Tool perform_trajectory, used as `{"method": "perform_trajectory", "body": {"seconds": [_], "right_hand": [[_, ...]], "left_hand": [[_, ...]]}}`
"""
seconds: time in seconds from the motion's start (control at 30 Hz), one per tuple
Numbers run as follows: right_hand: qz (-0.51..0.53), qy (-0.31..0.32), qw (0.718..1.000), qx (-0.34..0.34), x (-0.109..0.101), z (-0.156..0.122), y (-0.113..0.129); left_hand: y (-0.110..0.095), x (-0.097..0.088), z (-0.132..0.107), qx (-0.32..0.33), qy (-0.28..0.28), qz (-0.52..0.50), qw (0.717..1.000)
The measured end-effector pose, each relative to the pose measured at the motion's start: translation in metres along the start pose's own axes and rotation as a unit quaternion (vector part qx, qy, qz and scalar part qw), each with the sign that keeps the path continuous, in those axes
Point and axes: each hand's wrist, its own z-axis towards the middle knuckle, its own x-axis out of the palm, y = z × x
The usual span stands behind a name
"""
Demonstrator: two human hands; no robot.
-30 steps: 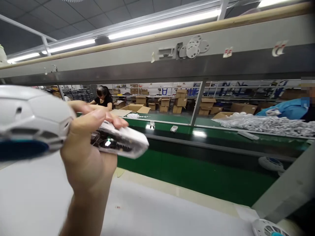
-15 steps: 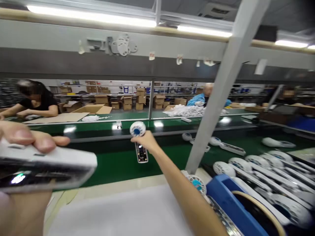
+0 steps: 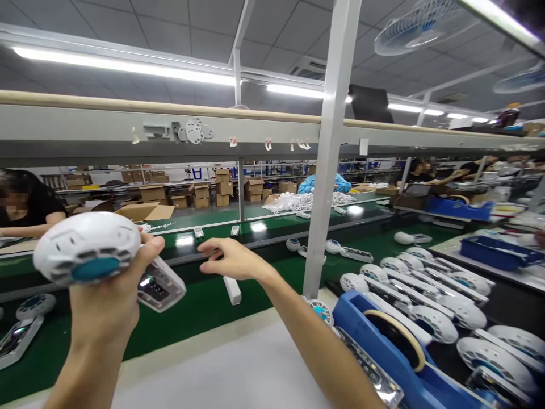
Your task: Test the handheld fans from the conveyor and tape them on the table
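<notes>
My left hand [image 3: 113, 295] is closed around a white handheld fan [image 3: 89, 238], just below its round vented head with a teal centre. The fan's handle points right and down, its open side showing a circuit board and a small lit spot. Above the green conveyor belt, my right hand [image 3: 234, 258] holds nothing, its fingers slightly curled and apart. Just below it on the belt is a white handle-shaped piece [image 3: 232, 291], whose far end is hidden by the hand. Another open-handled fan [image 3: 25, 329] lies on the belt at the left.
A blue tape dispenser [image 3: 361, 324] stands at the right front, beside several white fans [image 3: 409, 284] in rows. A grey post [image 3: 326, 159] rises right of my right hand. White sheeting [image 3: 221, 369] covers the near bench. Co-workers sit across the belt, one in blue [image 3: 327, 183].
My right hand has let go of the fan it held over the belt. My left hand has moved right and turned its fan, bringing the head into view. The view has swung right and up.
</notes>
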Motion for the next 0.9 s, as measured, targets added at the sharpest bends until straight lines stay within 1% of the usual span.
{"method": "perform_trajectory", "body": {"seconds": [0.03,0.1,0.13,0.17,0.2,0.27,0.37,0.43,0.5,0.53,0.57,0.6,0.63,0.67,0.73,0.77,0.8,0.83,0.87,0.9], "right_hand": [[0.036,0.056,0.996,-0.055,-0.002,-0.004,0.014],[0.130,0.163,0.968,-0.137,0.002,-0.010,0.034],[0.183,0.199,0.951,-0.154,0.006,-0.012,0.040],[0.233,0.214,0.936,-0.153,0.012,-0.013,0.044],[0.275,0.210,0.928,-0.141,0.017,-0.013,0.046],[0.304,0.176,0.929,-0.117,0.027,-0.014,0.046],[0.260,0.105,0.953,-0.116,0.034,-0.016,0.045],[0.248,0.081,0.959,-0.106,0.036,-0.021,0.046],[0.287,0.076,0.952,-0.073,0.037,-0.028,0.046],[0.313,0.074,0.946,-0.045,0.037,-0.034,0.044],[0.337,0.075,0.938,-0.013,0.037,-0.040,0.042],[0.353,0.077,0.932,0.022,0.036,-0.048,0.038],[0.354,0.080,0.930,0.058,0.034,-0.057,0.033],[0.329,0.096,0.935,0.095,0.031,-0.066,0.027],[0.217,0.160,0.948,0.167,0.019,-0.085,0.013],[0.144,0.191,0.951,0.197,0.012,-0.092,0.004],[0.070,0.206,0.950,0.223,0.004,-0.096,-0.006],[0.003,0.200,0.949,0.242,-0.004,-0.097,-0.017],[-0.053,0.171,0.950,0.256,-0.012,-0.095,-0.028],[-0.099,0.126,0.950,0.267,-0.018,-0.089,-0.041]], "left_hand": [[0.002,0.001,0.002,-0.038,-0.013,-0.012,0.999],[0.004,0.003,0.003,-0.120,-0.035,-0.034,0.992],[0.005,0.004,0.003,-0.149,-0.039,-0.041,0.987],[0.006,0.004,0.003,-0.162,-0.041,-0.046,0.985],[0.007,0.005,0.002,-0.163,-0.040,-0.049,0.985],[0.010,0.006,0.001,-0.156,-0.039,-0.054,0.986],[0.012,0.008,-0.003,-0.154,-0.032,-0.046,0.987],[0.011,0.009,-0.005,-0.165,-0.013,-0.042,0.985],[0.010,0.009,-0.006,-0.161,0.017,-0.031,0.986],[0.010,0.007,-0.006,-0.146,0.040,-0.013,0.988],[0.012,0.006,-0.005,-0.126,0.073,0.018,0.989],[0.015,0.004,-0.003,-0.112,0.118,0.059,0.985],[0.021,0.002,-0.003,-0.110,0.173,0.108,0.973],[0.029,0.001,-0.003,-0.118,0.238,0.163,0.950],[0.050,0.003,-0.010,-0.153,0.359,0.264,0.882],[0.062,0.007,-0.018,-0.167,0.401,0.301,0.849],[0.075,0.012,-0.029,-0.176,0.428,0.330,0.823],[0.088,0.018,-0.041,-0.180,0.444,0.349,0.805],[0.099,0.025,-0.056,-0.184,0.456,0.361,0.792],[0.109,0.032,-0.070,-0.189,0.468,0.370,0.780]]}}
